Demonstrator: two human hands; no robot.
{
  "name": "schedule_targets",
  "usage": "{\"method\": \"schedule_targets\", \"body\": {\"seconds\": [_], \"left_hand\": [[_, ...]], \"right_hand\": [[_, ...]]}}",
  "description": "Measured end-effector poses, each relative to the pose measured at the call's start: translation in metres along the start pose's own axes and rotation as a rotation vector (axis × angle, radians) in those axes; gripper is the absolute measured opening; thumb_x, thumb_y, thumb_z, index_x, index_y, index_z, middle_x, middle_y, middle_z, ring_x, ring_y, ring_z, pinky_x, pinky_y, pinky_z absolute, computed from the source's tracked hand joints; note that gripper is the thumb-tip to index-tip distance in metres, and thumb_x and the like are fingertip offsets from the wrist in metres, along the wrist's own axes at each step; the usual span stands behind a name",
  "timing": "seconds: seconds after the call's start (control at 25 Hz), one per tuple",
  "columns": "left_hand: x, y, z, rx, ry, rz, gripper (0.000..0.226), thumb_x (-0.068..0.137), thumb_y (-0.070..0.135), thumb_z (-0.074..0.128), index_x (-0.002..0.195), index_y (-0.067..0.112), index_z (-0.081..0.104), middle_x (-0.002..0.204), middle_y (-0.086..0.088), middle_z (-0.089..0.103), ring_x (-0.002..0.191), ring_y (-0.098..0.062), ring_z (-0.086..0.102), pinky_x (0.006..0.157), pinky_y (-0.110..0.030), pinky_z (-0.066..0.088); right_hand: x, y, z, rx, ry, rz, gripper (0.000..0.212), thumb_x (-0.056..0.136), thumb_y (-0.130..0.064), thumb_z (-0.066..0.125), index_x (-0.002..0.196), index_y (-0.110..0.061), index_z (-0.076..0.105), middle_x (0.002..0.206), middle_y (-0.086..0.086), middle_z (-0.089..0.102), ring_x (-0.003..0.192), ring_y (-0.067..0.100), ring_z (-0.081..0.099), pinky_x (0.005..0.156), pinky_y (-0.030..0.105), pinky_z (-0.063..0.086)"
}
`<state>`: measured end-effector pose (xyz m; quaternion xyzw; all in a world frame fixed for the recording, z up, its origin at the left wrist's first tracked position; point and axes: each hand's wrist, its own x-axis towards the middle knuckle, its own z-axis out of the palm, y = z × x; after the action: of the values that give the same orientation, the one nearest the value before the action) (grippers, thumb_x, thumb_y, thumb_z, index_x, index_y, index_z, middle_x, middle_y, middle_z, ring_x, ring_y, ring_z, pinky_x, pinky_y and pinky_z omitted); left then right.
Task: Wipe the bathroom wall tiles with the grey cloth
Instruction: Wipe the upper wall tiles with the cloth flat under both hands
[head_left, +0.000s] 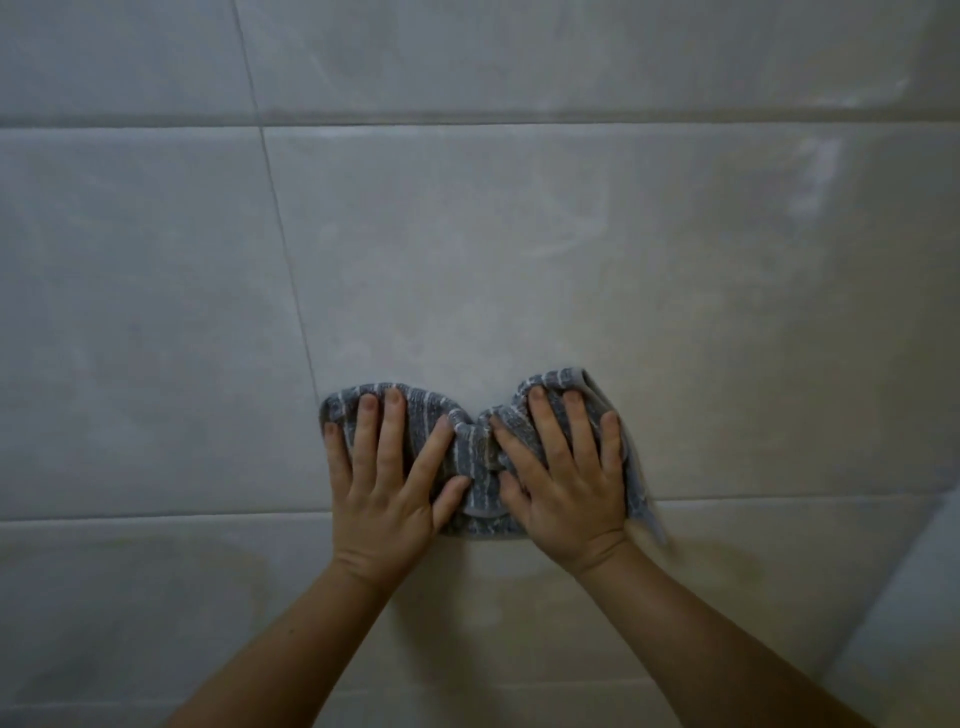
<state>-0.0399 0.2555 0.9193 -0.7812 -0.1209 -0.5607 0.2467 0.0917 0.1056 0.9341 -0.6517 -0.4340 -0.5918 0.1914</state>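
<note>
A grey cloth (480, 457) with thin white stripes lies bunched against the wall tiles (467, 249), just above a horizontal grout line. My left hand (387, 486) presses flat on the cloth's left half with fingers spread and straight. My right hand (563, 478) presses flat on its right half the same way. The cloth puckers into folds between the two thumbs. Its lower right corner hangs loose below my right hand.
Large pale grey tiles fill the view, with a slanted vertical grout line (283, 228) at the left and horizontal joints above and below the hands. A lighter surface (914, 597) shows at the lower right edge. Faint smear marks show on the tile at the upper right.
</note>
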Motion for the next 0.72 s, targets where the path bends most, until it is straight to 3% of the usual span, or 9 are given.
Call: {"method": "schedule_targets", "body": {"seconds": [0.4, 0.6, 0.72], "left_hand": [[0.058, 0.131, 0.021, -0.027, 0.022, 0.003, 0.068, 0.100, 0.058, 0.043, 0.156, 0.027, 0.021, 0.166, -0.014, -0.001, 0.153, -0.035, 0.004, 0.121, -0.058, 0.005], [0.090, 0.187, 0.028, -0.043, 0.033, -0.009, 0.063, 0.100, 0.057, 0.043, 0.153, 0.026, 0.028, 0.159, -0.019, 0.020, 0.153, -0.033, 0.002, 0.122, -0.057, 0.006], [0.104, 0.219, 0.032, -0.054, 0.025, -0.005, 0.062, 0.100, 0.057, 0.043, 0.152, 0.026, 0.030, 0.158, -0.018, 0.022, 0.153, -0.033, 0.001, 0.122, -0.057, 0.005]], "right_hand": [[-0.029, 0.140, -0.027, -0.013, 0.034, 0.068, 0.054, 0.094, -0.040, 0.041, 0.146, -0.030, 0.030, 0.150, 0.011, 0.030, 0.143, 0.034, 0.020, 0.118, 0.053, 0.012], [-0.035, 0.202, -0.039, -0.020, 0.032, 0.110, 0.053, 0.094, -0.041, 0.037, 0.145, -0.026, 0.037, 0.151, 0.014, 0.028, 0.145, 0.035, 0.017, 0.117, 0.055, 0.012], [-0.045, 0.235, -0.044, -0.042, 0.050, 0.171, 0.052, 0.095, -0.043, 0.035, 0.143, -0.023, 0.038, 0.152, 0.016, 0.026, 0.145, 0.037, 0.017, 0.117, 0.057, 0.013]]}}
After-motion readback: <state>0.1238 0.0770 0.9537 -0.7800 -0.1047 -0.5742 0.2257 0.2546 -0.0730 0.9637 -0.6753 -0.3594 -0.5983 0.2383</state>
